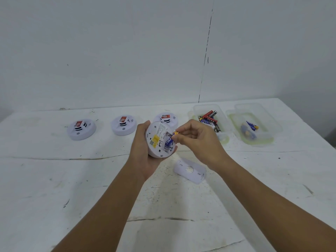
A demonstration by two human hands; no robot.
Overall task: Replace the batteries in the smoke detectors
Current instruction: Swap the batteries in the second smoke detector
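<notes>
Left hand [143, 142] cupping the opened smoke detector [161, 140] from below, underside facing up, held above the middle of the table [54, 179]. Right hand [196, 140] pinching a blue battery [170, 140] by its yellow top end, fingertips curled round it. Battery's long axis is running along the compartment, lower end seemingly seated, upper end tipped up toward the right hand (the nearer one, so likely the one pressing or lifting). Detached cover [190, 170] lying on the table just below the hands. Three more detectors [81, 129] waiting near the far edge; battery tub [209, 119] at the far right.
</notes>
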